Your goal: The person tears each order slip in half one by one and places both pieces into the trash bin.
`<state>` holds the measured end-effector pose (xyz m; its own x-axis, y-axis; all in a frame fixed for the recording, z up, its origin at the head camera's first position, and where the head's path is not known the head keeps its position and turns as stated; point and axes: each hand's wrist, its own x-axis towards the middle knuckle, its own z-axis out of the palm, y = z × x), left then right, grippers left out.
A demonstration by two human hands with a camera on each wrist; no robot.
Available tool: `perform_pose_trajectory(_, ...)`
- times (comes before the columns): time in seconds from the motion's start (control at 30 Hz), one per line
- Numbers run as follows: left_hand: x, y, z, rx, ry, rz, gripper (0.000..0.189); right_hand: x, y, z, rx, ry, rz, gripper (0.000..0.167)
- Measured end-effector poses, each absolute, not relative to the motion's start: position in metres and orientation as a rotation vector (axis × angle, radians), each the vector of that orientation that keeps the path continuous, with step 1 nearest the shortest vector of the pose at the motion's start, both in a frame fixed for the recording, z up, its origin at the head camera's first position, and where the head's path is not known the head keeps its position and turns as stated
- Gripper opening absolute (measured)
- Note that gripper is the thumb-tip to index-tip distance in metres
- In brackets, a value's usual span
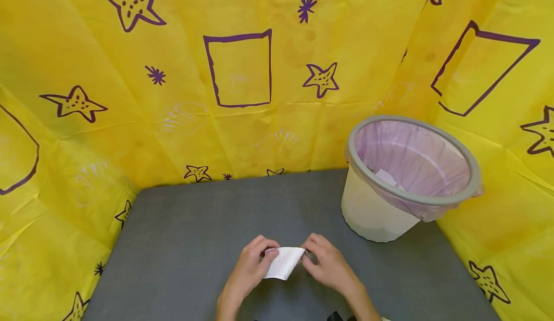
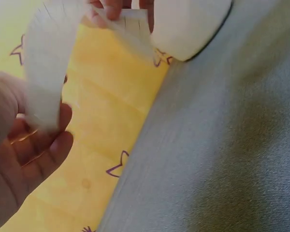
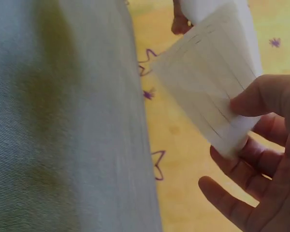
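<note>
A small piece of white lined paper (image 1: 284, 262) is held up between my two hands above the grey table. My left hand (image 1: 251, 264) pinches its left side between thumb and fingers. At the upper right corner, my right hand (image 1: 327, 263) grips it the same way. From the right wrist, the paper (image 3: 208, 77) looks bent, with dark ruled lines, and the right thumb presses on its face. The left wrist view shows the paper (image 2: 49, 72) blurred and curving upward from the left fingers.
A pale bin (image 1: 368, 208) with a grey rim and a pinkish-purple liner stands at the table's back right. White paper (image 1: 386, 177) lies inside it. Yellow cloth (image 1: 242, 138) with purple stars and outlines surrounds the grey table (image 1: 195, 229) at back and sides.
</note>
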<state>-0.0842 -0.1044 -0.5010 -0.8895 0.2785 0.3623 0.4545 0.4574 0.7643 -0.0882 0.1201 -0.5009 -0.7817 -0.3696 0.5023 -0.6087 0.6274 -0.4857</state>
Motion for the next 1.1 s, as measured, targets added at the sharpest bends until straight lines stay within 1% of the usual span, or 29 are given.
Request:
perform_pose_trajectory(0.07, -0.085, -0.105, -0.500, -0.618, -2.463, -1.302, 0.006, -0.090, 0.123, -0.496, 0.733, -2.513, 1.004, 0.017)
perform_pose_trajectory(0.2, -0.085, -0.105, -0.495, -0.572, -2.387, -1.165, 0.010, -0.095, 0.127, -0.487, 0.686, -2.543, 1.155, 0.012)
perform_pose_trajectory(0.63, -0.086, -0.102, -0.487, -0.672, -2.320, -1.157, 0.011, -0.101, 0.125, -0.482, 0.811, -2.533, 1.161, 0.005)
perform_pose_trajectory(0.8, -0.087, -0.101, -0.486, -0.694, -2.296, -1.151, 0.011, -0.105, 0.125, -0.485, 0.923, -2.441, 1.234, 0.005)
perform_pose_trajectory(0.97, -0.088, -0.100, -0.485, -0.702, -2.279, -1.161, 0.012, -0.108, 0.125, -0.486, 0.989, -2.329, 1.277, 0.010)
perform_pose_trajectory(1.1, -0.088, -0.099, -0.484, -0.673, -2.255, -1.172, 0.005, -0.109, 0.124, -0.485, 1.028, -2.251, 1.311, 0.014)
